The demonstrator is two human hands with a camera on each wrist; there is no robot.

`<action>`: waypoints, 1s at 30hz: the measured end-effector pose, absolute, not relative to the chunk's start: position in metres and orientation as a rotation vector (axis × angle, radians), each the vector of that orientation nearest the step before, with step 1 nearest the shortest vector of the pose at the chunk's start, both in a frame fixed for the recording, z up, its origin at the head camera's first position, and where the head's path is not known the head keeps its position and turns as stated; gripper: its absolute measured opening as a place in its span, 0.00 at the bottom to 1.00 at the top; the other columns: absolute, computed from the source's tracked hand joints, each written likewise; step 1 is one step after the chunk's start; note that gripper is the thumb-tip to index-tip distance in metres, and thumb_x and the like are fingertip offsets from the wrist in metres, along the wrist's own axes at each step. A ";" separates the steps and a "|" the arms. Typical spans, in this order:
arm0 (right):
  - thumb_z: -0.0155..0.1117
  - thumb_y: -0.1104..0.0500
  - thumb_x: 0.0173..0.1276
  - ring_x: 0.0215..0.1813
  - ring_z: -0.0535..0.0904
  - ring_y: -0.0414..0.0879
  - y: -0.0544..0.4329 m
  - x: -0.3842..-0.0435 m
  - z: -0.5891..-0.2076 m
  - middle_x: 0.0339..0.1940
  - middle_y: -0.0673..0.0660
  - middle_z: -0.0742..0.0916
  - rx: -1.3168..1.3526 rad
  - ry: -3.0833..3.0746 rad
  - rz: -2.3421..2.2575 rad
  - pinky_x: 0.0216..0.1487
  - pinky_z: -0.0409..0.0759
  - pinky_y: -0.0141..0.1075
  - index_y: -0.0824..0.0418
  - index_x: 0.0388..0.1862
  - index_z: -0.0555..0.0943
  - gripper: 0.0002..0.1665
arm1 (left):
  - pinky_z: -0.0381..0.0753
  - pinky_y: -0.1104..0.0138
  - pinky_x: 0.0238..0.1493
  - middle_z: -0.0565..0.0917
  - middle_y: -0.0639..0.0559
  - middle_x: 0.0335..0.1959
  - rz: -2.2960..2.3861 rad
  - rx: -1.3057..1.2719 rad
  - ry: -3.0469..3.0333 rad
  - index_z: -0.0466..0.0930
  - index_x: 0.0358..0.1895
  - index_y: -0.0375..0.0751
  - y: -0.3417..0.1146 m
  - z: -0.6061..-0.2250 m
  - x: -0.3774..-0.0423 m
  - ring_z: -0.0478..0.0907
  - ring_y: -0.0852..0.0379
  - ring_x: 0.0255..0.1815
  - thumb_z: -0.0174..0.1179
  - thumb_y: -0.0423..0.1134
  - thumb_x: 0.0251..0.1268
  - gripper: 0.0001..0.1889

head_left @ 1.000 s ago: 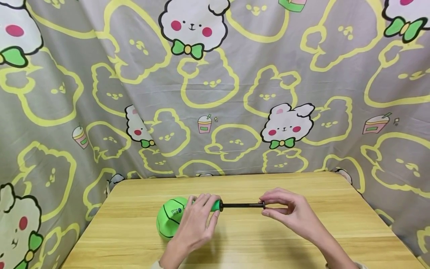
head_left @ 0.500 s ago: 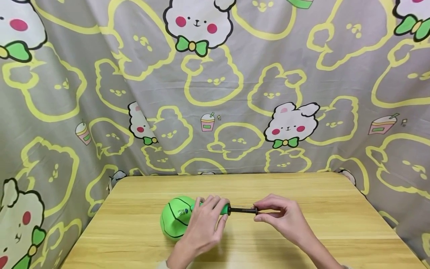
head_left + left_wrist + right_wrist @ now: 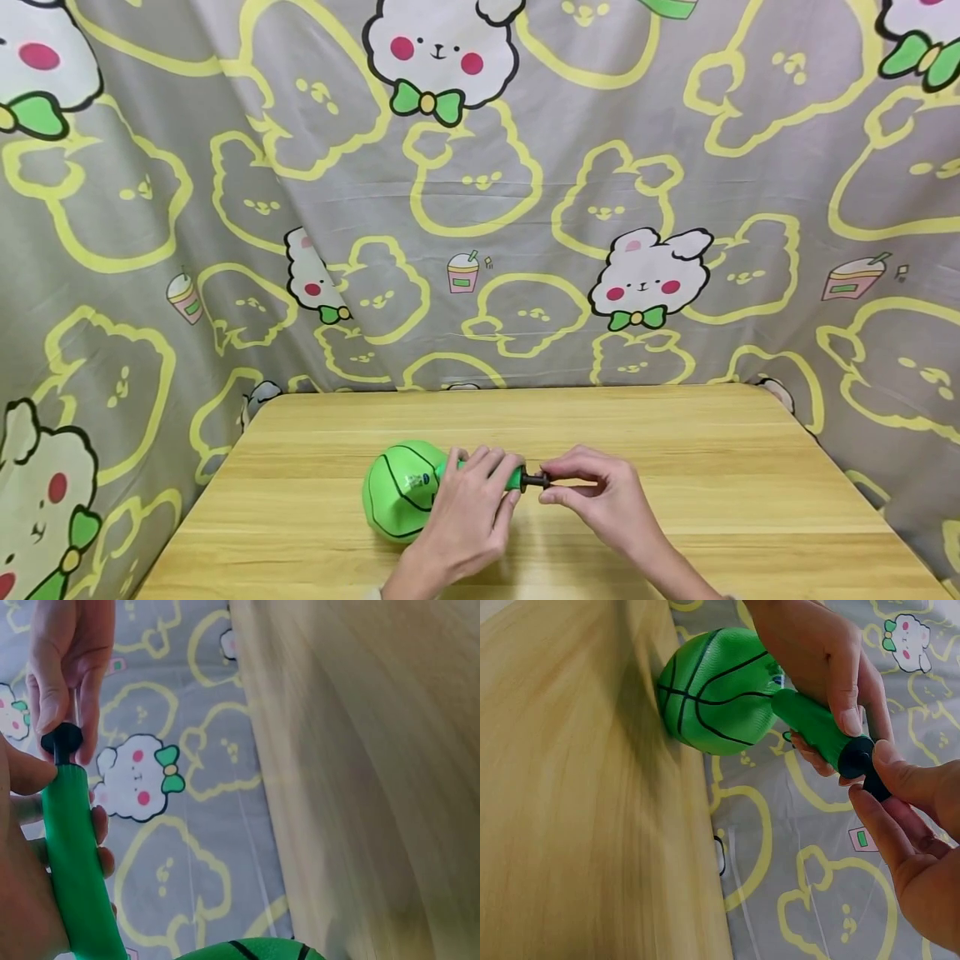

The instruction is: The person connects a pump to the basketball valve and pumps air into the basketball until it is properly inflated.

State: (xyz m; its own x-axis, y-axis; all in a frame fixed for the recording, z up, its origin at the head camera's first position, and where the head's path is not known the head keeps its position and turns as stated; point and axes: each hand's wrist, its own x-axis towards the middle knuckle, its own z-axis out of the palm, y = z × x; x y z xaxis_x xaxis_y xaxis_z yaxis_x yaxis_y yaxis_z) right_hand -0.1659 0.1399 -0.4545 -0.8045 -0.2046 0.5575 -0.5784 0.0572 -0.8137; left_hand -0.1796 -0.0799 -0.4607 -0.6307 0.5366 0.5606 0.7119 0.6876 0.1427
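A green ball (image 3: 397, 487) with black lines, partly dented, rests on the table at the pump's left end. My left hand (image 3: 468, 508) wraps its fingers round the green barrel of a hand pump (image 3: 75, 855), whose far end meets the ball (image 3: 712, 697). With thumb and fingertips, my right hand (image 3: 607, 496) pinches the black handle (image 3: 537, 481) of the pump. Only a short piece of the black rod shows between barrel and handle. The left hand hides most of the barrel in the head view.
The wooden table (image 3: 712, 450) extends to both sides of the hands. Behind it hangs a grey curtain (image 3: 510, 208) with yellow outlines and white cartoon animals, reaching round to the left and right.
My right hand has moved left, pushing the pump's rod from far out to almost fully into the barrel. The left hand, pump and ball have shifted slightly right in the head view.
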 end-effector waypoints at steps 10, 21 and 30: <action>0.77 0.69 0.60 0.47 0.88 0.51 0.145 -0.164 -0.446 0.44 0.60 0.87 0.851 -2.085 1.866 0.43 0.86 0.43 0.63 0.47 0.86 0.15 | 0.72 0.55 0.54 0.83 0.57 0.47 -0.463 -0.977 -2.418 0.80 0.56 0.50 -0.085 -0.458 -0.184 0.78 0.59 0.50 0.58 0.46 0.70 0.15; 0.75 0.70 0.61 0.49 0.86 0.49 0.170 -0.166 -0.431 0.45 0.59 0.86 0.849 -2.156 1.836 0.44 0.86 0.43 0.61 0.47 0.85 0.16 | 0.72 0.54 0.57 0.84 0.56 0.50 -0.518 -0.911 -2.439 0.80 0.58 0.50 -0.098 -0.454 -0.190 0.79 0.59 0.53 0.59 0.46 0.70 0.16; 0.75 0.73 0.60 0.48 0.86 0.50 0.193 -0.167 -0.419 0.46 0.62 0.85 0.804 -2.197 1.817 0.45 0.86 0.44 0.62 0.47 0.85 0.17 | 0.71 0.55 0.55 0.83 0.58 0.48 -0.524 -0.862 -2.428 0.79 0.57 0.51 -0.107 -0.448 -0.194 0.78 0.59 0.50 0.58 0.45 0.72 0.14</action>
